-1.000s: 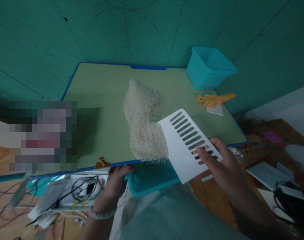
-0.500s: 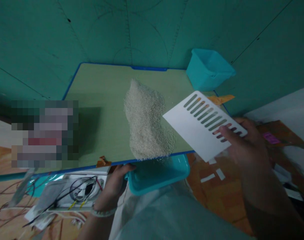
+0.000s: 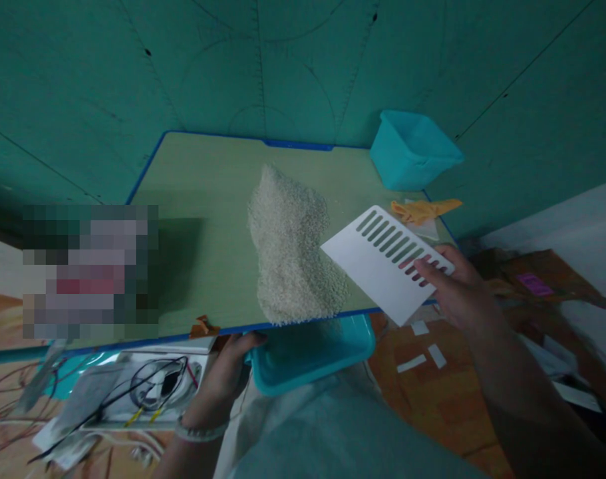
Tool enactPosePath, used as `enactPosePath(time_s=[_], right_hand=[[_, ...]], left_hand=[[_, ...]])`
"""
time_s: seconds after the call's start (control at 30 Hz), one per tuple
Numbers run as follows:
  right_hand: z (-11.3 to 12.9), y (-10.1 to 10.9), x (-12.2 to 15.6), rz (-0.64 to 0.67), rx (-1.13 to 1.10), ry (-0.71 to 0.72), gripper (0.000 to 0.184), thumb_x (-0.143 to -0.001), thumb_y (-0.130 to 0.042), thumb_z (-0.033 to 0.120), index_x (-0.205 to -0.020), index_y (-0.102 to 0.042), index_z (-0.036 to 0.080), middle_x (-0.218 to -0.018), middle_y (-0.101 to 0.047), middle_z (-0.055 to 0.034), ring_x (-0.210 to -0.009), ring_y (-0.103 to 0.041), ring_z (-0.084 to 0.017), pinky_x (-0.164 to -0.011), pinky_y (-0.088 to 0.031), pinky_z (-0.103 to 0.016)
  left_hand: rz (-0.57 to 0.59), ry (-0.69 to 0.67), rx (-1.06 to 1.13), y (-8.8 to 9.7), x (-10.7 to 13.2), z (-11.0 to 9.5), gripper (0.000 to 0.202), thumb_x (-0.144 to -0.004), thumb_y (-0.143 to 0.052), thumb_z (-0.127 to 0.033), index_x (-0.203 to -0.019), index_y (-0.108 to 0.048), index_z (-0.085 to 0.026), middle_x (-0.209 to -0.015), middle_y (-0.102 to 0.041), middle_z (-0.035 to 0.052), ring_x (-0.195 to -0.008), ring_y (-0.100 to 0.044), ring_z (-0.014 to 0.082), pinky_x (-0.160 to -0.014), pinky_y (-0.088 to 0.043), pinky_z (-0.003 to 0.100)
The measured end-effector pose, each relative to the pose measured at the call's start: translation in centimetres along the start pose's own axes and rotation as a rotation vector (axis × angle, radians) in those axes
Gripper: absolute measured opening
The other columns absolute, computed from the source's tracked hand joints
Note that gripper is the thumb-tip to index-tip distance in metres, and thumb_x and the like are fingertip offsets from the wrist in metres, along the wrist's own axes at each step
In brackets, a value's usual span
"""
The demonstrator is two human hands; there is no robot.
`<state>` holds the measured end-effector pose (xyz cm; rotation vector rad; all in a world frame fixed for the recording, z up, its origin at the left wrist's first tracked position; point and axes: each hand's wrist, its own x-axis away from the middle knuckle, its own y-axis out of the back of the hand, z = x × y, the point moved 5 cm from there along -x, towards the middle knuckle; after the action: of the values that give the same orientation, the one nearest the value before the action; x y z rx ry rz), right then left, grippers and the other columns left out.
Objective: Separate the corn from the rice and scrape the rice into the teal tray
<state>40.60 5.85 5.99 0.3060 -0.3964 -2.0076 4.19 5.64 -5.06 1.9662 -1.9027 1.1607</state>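
Observation:
A heap of white rice-like grains [image 3: 293, 259] spreads over the middle of the pale green tabletop [image 3: 210, 173], down to its blue front edge. My right hand [image 3: 459, 286] grips a flat white slotted scraper [image 3: 370, 269] by its slotted side. The scraper hangs over the table's right part, its left corner close to the heap. My left hand [image 3: 227, 366] is closed on the left rim of a turquoise basin [image 3: 312, 369], held just under the front edge below the heap. Some of its fingers are hidden beneath the table, and few details show inside the basin.
A second turquoise bin [image 3: 415, 153] stands at the back right corner, with an orange cloth [image 3: 427, 209] before it. A blurred-out object [image 3: 90, 273] occupies the left side. Below are a white box of cables [image 3: 153, 386] and a cardboard box [image 3: 547, 276]. A green wall [image 3: 303, 66] rises behind.
My right hand has moved left with the scraper, bringing it lower and nearer the table's front. More of the orange cloth shows. The view has shifted slightly; my left hand still holds the basin.

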Motion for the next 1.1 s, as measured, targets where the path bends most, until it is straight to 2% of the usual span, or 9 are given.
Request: enactPosePath(time_s=[0.1,0.2,0.3,0.4,0.57,0.67,0.77,0.93,1.1], right_hand=[[-0.1,-0.5,1.3,0.053,-0.022,-0.110,0.040,-0.070,-0.080,0.057,-0.083,-0.062,0.023,-0.064,-0.070,0.0007,-0.053,-0.064,-0.020,-0.050,-0.051,-0.031],[0.3,-0.7,2.6,0.074,-0.044,-0.139,0.038,-0.070,-0.080,0.056,-0.081,-0.062,0.024,-0.066,-0.072,-0.0001,-0.054,-0.065,-0.019,-0.050,-0.051,-0.030],[1.0,-1.1,3.9,0.106,-0.060,-0.159,0.039,-0.070,-0.079,0.058,-0.078,-0.062,0.024,-0.065,-0.072,-0.0007,-0.054,-0.065,-0.019,-0.049,-0.050,-0.029],[2.1,-1.3,5.3,0.078,-0.063,-0.177,0.033,-0.074,-0.078,0.053,-0.079,-0.063,0.024,-0.067,-0.072,-0.0003,-0.056,-0.064,-0.017,-0.051,-0.049,-0.027],[3.9,-1.2,7.0,0.049,-0.024,-0.177,0.021,-0.076,-0.078,0.043,-0.075,-0.065,0.026,-0.063,-0.069,0.0022,-0.055,-0.061,-0.016,-0.052,-0.047,-0.025],[4.2,-1.0,7.6,0.066,0.011,-0.183,0.018,-0.075,-0.077,0.042,-0.075,-0.067,0.027,-0.061,-0.068,0.0024,-0.052,-0.058,-0.016,-0.049,-0.045,-0.026],[4.2,-0.6,8.0,0.087,0.039,-0.180,0.016,-0.075,-0.077,0.042,-0.077,-0.068,0.029,-0.062,-0.067,0.0023,-0.048,-0.056,-0.016,-0.044,-0.043,-0.026],[4.2,0.3,5.9,0.003,0.077,-0.085,0.018,-0.073,-0.079,0.041,-0.074,-0.066,0.028,-0.061,-0.066,0.0030,-0.053,-0.061,-0.018,-0.048,-0.046,-0.029],[3.6,0.5,-0.2,-0.037,0.079,0.007,0.032,-0.068,-0.083,0.048,-0.074,-0.060,0.027,-0.065,-0.068,0.0024,-0.057,-0.063,-0.021,-0.051,-0.047,-0.031]], left_hand=[[-0.006,-0.014,0.005,-0.4,0.0,-0.2,0.034,-0.049,-0.078,-0.020,-0.082,-0.074,-0.028,-0.093,-0.082,0.0026,-0.117,-0.066,0.0366,-0.097,-0.052,0.039],[0.000,0.015,0.003,-0.6,0.1,-0.1,0.036,-0.048,-0.077,-0.021,-0.084,-0.074,-0.027,-0.100,-0.082,0.0023,-0.117,-0.066,0.0371,-0.098,-0.052,0.040],[0.020,0.021,-0.007,-0.8,0.2,0.0,0.035,-0.050,-0.077,-0.022,-0.085,-0.075,-0.027,-0.092,-0.082,0.0014,-0.119,-0.065,0.0366,-0.101,-0.050,0.040],[0.037,-0.030,-0.015,-0.9,0.3,-0.3,0.031,-0.054,-0.076,-0.022,-0.085,-0.075,-0.027,-0.082,-0.081,0.0004,-0.122,-0.063,0.0350,-0.103,-0.048,0.039],[0.010,0.002,-0.016,-1.1,0.4,-0.4,0.031,-0.050,-0.076,-0.021,-0.080,-0.074,-0.027,-0.076,-0.080,-0.0005,-0.118,-0.065,0.0363,-0.101,-0.050,0.040],[-0.018,-0.020,-0.017,-1.1,0.3,-0.5,0.031,-0.047,-0.077,-0.022,-0.078,-0.073,-0.028,-0.068,-0.077,-0.0013,-0.115,-0.067,0.0368,-0.099,-0.051,0.041],[-0.018,-0.007,-0.011,-0.9,0.2,-0.3,0.031,-0.046,-0.077,-0.021,-0.076,-0.073,-0.028,-0.068,-0.078,-0.0009,-0.113,-0.068,0.0377,-0.096,-0.053,0.041],[-0.050,0.035,-0.007,0.0,0.0,0.2,0.033,-0.045,-0.079,-0.023,-0.078,-0.075,-0.025,-0.085,-0.082,0.0020,-0.107,-0.070,0.0385,-0.088,-0.057,0.041],[-0.048,0.006,0.010,0.7,-0.1,0.4,0.039,-0.049,-0.079,-0.022,-0.088,-0.076,-0.022,-0.096,-0.083,0.0029,-0.114,-0.068,0.0369,-0.093,-0.055,0.041]])
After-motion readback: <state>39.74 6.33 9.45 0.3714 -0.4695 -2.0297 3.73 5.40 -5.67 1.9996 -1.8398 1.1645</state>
